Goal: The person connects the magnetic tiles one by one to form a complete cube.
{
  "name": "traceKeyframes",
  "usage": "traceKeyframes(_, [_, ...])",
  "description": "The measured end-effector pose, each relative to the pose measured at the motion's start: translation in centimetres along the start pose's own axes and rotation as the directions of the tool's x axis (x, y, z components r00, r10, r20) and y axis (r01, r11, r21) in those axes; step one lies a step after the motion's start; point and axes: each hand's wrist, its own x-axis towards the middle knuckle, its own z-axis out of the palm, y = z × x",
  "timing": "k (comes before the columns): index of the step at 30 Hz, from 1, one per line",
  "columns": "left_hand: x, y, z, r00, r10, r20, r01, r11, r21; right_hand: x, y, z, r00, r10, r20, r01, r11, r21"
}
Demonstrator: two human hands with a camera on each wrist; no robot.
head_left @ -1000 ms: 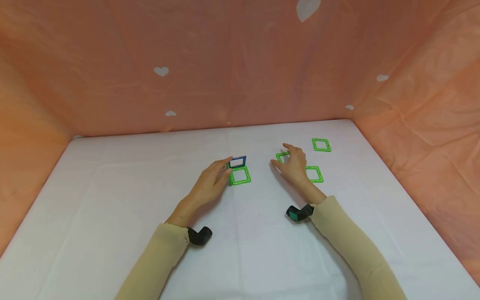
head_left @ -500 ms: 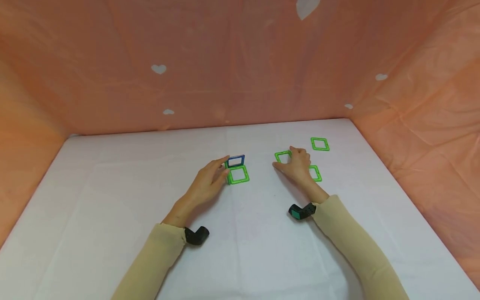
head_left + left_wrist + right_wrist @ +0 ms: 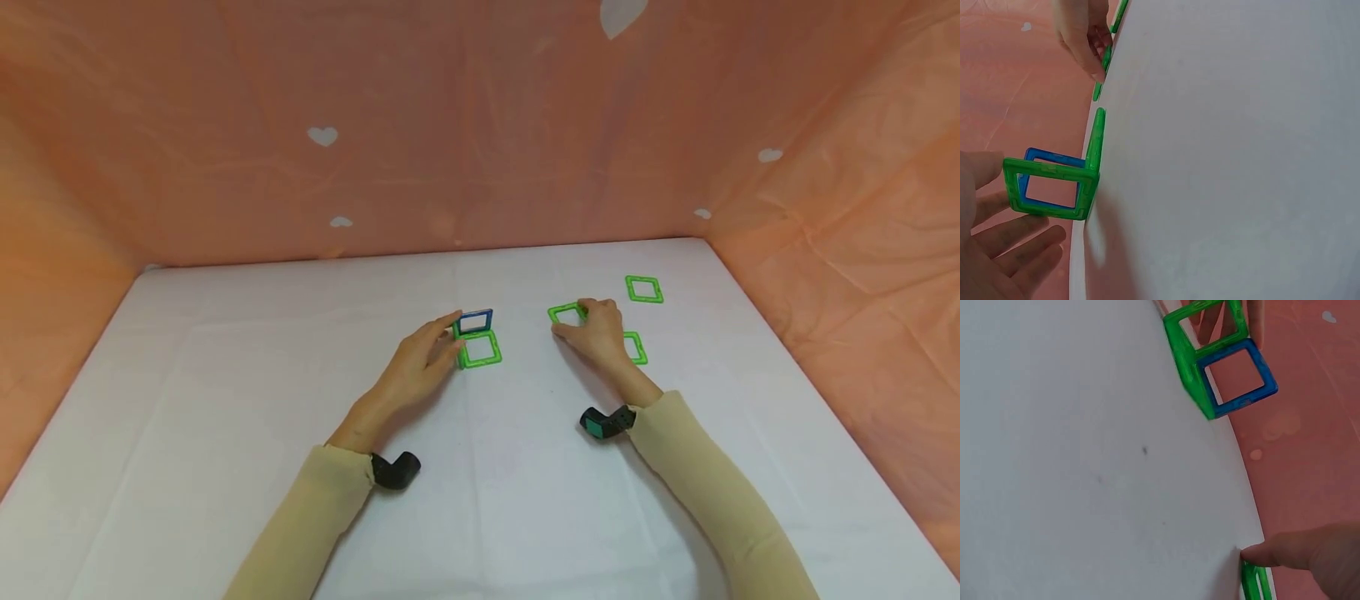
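In the head view, my left hand (image 3: 412, 358) is beside a small structure of magnetic tiles. One green square tile (image 3: 497, 350) lies flat. A blue square tile (image 3: 491, 321) stands along its far edge, and another green tile (image 3: 1047, 214) stands on its left side. My left fingers are loosely extended at that upright green tile, fingertips touching or very near it. To the right, my right hand (image 3: 600, 333) pinches a separate green square tile (image 3: 558, 309) by its edges between thumb and forefinger. The right fingers hide part of this tile.
A green square tile (image 3: 637, 348) lies just right of my right hand, partly covered by it. Another green tile (image 3: 645, 301) lies farther back. The white-covered table (image 3: 480, 500) ends at an orange curtain (image 3: 465, 167) at back and sides.
My right hand has drawn its thumb and fingers in and taken hold of the green tile. The left hand and the tile structure have hardly moved.
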Motion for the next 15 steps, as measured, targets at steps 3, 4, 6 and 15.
traceKeyframes(3, [0.02, 0.04, -0.02, 1.000, -0.007, 0.006, 0.007, 1.000, -0.014, -0.01, -0.08, 0.08, 1.000, -0.027, 0.004, 0.027, 0.997, 0.069])
traceKeyframes(4, [0.05, 0.08, -0.03, 1.000, -0.011, 0.008, 0.011, 1.000, -0.017, -0.02, -0.11, 0.14, 0.999, -0.035, 0.009, 0.034, 0.995, 0.098])
traceKeyframes(6, [0.11, 0.12, -0.02, 1.000, -0.013, 0.011, 0.013, 1.000, -0.017, -0.04, -0.21, 0.27, 0.999, -0.048, 0.019, 0.044, 0.988, 0.150])
traceKeyframes(15, [0.13, 0.16, -0.21, 1.000, -0.022, 0.011, 0.022, 1.000, -0.020, -0.11, -0.91, 0.74, 0.997, -0.066, 0.029, 0.053, 0.948, 0.314])
